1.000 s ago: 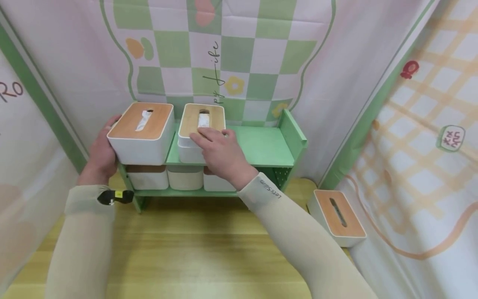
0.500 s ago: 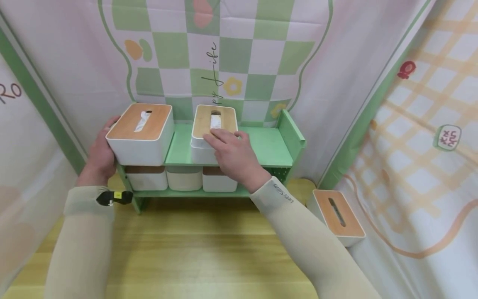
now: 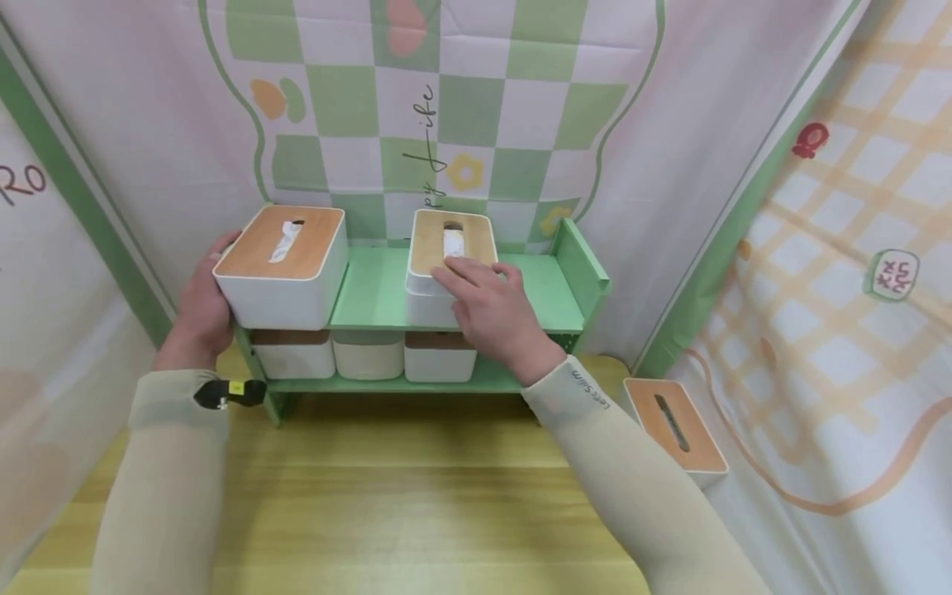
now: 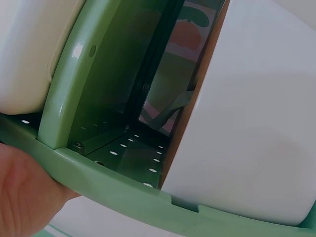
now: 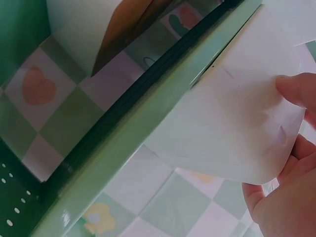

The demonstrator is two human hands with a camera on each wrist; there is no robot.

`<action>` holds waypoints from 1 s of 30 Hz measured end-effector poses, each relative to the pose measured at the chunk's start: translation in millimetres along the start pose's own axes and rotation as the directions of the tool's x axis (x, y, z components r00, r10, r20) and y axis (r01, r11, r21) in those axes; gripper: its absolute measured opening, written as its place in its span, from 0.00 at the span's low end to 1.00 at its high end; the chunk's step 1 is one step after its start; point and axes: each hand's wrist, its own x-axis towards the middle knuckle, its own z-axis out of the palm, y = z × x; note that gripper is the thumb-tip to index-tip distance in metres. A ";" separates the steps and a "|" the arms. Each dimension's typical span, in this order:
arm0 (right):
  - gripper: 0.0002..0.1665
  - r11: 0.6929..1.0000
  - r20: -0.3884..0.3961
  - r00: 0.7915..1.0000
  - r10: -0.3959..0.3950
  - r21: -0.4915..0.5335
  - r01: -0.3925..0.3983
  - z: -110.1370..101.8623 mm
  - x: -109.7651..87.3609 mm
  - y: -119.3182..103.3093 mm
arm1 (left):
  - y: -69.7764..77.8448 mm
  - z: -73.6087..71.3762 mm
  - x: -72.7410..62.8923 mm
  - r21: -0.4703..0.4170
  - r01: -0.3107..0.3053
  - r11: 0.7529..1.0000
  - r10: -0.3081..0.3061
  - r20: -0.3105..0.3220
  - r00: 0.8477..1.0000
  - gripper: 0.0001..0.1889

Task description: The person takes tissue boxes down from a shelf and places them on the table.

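Observation:
On the left of the green shelf's [image 3: 372, 273] top stands a large white tissue box [image 3: 275, 302] with a brown wooden lid. My left hand [image 3: 204, 302] rests along its left side and the shelf's end; part of the fingers is hidden behind the box. A smaller white tissue box [image 3: 429, 307] with a pale wooden lid sits right of the middle of the shelf. My right hand [image 3: 494, 314] grips its front right corner, fingers over the lid's edge. In the right wrist view the thumb presses on the white wall of this small tissue box [image 5: 222, 118].
Below, two white boxes [image 3: 439, 364] and a cream box [image 3: 368, 357] stand on the lower shelf. Another wood-lidded tissue box [image 3: 677, 430] lies on the wooden floor [image 3: 394, 504] at right. A raised green end panel [image 3: 583, 260] bounds the shelf's right. Patterned curtains hang around.
My right hand has slid the small tissue box rightward along the shelf top, widening the gap to the large tissue box. The left hand and the large tissue box have stayed in place.

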 end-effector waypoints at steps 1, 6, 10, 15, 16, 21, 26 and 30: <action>0.28 1.000 -0.001 1.000 0.002 0.004 -0.002 -0.5 -0.9 1.2 | 0.3 0.0 -0.3 0.003 0.000 1.000 0.000 0.000 1.000 0.27; 0.29 1.000 0.002 1.000 0.013 0.008 -0.013 -5.4 -7.4 7.6 | 0.9 0.2 -1.1 0.003 0.008 1.000 -0.008 -0.002 1.000 0.27; 0.29 0.999 0.005 1.000 0.031 0.013 -0.031 -12.0 -13.9 12.4 | 0.8 0.3 -0.6 0.012 0.006 1.000 -0.006 -0.004 1.000 0.27; 0.29 0.998 0.021 0.998 0.057 0.005 -0.058 -18.0 -21.1 18.6 | 0.3 -0.5 -0.9 0.014 0.005 1.000 -0.005 -0.004 1.000 0.27; 0.29 0.998 0.020 0.998 0.061 0.001 -0.061 -18.6 -22.4 19.9 | 0.1 -0.4 -1.0 0.010 0.006 1.000 -0.006 -0.005 1.000 0.27; 0.29 0.998 0.003 0.998 0.063 -0.010 -0.063 -20.7 -26.7 22.9 | -0.6 -0.1 -0.8 0.000 0.015 1.000 -0.015 -0.005 1.000 0.27; 0.33 0.997 0.001 0.999 0.037 -0.074 -0.037 -19.7 -27.0 21.9 | 0.1 -0.9 -0.4 -0.004 0.008 1.000 -0.008 0.010 1.000 0.27; 0.35 0.994 0.004 0.999 0.038 -0.103 -0.038 -17.9 -27.0 21.3 | 1.3 -1.5 -0.5 0.001 0.007 1.000 -0.007 0.016 1.000 0.27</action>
